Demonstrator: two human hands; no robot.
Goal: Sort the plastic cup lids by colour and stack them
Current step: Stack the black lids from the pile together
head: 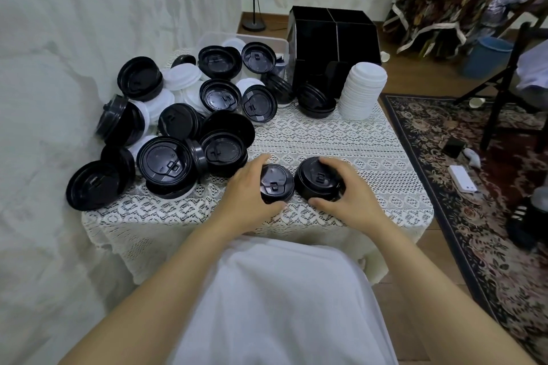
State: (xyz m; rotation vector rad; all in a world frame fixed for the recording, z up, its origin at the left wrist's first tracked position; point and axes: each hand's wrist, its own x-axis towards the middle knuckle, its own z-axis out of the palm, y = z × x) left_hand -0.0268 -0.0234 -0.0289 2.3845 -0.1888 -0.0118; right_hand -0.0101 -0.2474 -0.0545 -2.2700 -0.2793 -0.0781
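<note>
On the lace tablecloth (341,139) my left hand (246,190) grips a small stack of black lids (277,182) near the front edge. Right beside it, my right hand (347,187) curls round a second stack of black lids (315,179). A jumbled heap of black and white lids (184,115) covers the table's left half. At the back right stands a tall stack of white lids (363,89), and left of it a short stack of black lids (315,99).
A black divided box (332,41) stands at the back of the table, with a clear plastic tub (275,41) holding lids to its left. A patterned rug (474,187) with a phone lies on the floor to the right, near a chair. A white sheet hangs on the left.
</note>
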